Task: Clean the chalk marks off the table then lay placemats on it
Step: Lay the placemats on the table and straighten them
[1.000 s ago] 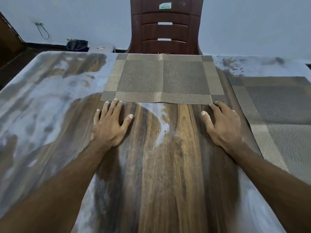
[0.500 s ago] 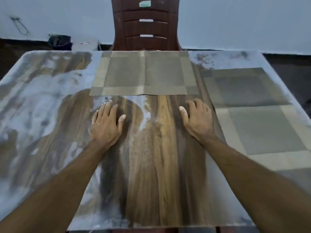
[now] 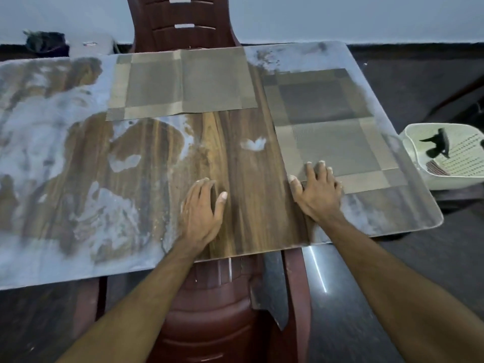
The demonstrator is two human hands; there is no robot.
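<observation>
A wooden table (image 3: 248,205) carries white chalk smears (image 3: 52,142) across its left half and along the right edge. One woven beige placemat (image 3: 183,85) lies at the far middle. A second placemat (image 3: 330,127) lies lengthwise on the right side. My left hand (image 3: 203,213) rests on bare wood near the front edge, fingers spread and relaxed. My right hand (image 3: 318,192) lies flat on the near left corner of the right placemat, fingers straight on the weave.
A dark red plastic chair (image 3: 183,24) stands behind the far edge, and another chair (image 3: 222,310) sits under the near edge. A white basket (image 3: 419,166) with dark items stands to the right of the table. Dark floor surrounds the table.
Both hands drew back from the far placemat toward the front edge. My right hand shifted right onto the corner of the right placemat. The view pulled back and tilted down.
</observation>
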